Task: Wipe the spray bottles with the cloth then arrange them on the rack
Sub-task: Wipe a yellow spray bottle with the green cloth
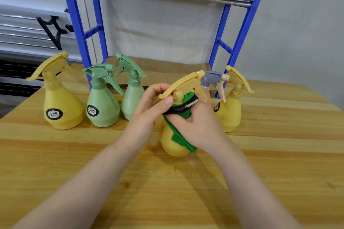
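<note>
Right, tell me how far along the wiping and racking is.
Nothing is on the blue rack yet. In hand: the left hand grips a yellow spray bottle at the neck while the right hand holds the green cloth against it. Five more bottles stand on the wooden table; whether any are already wiped cannot be told.

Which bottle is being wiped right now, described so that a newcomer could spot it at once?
Start at the blue rack behind the wooden table. In front of it, mid-table, stands a yellow spray bottle nearer the camera than the row of bottles. It alone is held by both hands, with the green cloth wrapped round its neck.
</note>
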The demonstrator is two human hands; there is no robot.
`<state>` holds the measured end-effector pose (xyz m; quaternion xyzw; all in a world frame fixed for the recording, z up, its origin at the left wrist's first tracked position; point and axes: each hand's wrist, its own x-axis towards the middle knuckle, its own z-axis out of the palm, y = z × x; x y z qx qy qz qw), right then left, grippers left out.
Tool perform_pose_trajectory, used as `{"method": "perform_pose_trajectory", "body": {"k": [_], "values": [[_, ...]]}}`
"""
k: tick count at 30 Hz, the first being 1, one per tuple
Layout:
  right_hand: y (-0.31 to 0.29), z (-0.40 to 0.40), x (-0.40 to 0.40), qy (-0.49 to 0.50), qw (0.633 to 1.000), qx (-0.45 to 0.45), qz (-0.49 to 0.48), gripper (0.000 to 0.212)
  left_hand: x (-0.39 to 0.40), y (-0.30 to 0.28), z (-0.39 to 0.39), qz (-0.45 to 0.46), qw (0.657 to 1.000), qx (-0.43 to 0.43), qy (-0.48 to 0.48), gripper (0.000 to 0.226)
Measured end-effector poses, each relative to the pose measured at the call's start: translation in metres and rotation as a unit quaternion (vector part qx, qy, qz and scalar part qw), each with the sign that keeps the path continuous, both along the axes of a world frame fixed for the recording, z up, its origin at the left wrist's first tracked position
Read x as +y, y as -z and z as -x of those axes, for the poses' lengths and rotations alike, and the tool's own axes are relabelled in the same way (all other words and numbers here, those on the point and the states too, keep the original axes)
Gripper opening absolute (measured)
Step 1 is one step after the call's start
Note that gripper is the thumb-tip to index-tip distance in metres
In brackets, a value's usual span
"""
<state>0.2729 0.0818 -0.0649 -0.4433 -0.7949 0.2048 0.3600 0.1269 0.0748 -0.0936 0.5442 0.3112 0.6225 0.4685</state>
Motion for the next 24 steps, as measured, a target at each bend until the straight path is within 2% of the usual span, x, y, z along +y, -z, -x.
{"method": "perform_pose_trajectory", "body": {"k": [7,11,15,20,24], "values": [[-0.013,-0.017,-0.01,-0.113,0.983,0.003,0.143,0.018,-0.005,-0.005,0.003,0.023,0.989,0.043,0.142,0.057],[-0.019,-0.029,-0.016,-0.182,0.961,-0.01,0.207,0.023,-0.004,-0.006,0.013,0.026,0.977,0.057,0.202,0.089],[-0.022,-0.031,-0.019,-0.205,0.948,-0.022,0.243,0.019,-0.006,-0.008,0.012,0.004,0.973,0.111,0.203,0.104],[-0.015,-0.026,-0.017,-0.201,0.944,-0.032,0.26,0.03,-0.006,-0.01,0.01,0.004,0.977,0.108,0.185,0.098],[-0.015,-0.023,-0.016,-0.199,0.945,-0.03,0.256,0.015,-0.007,-0.014,0.011,-0.007,0.987,0.082,0.136,0.095]]}}
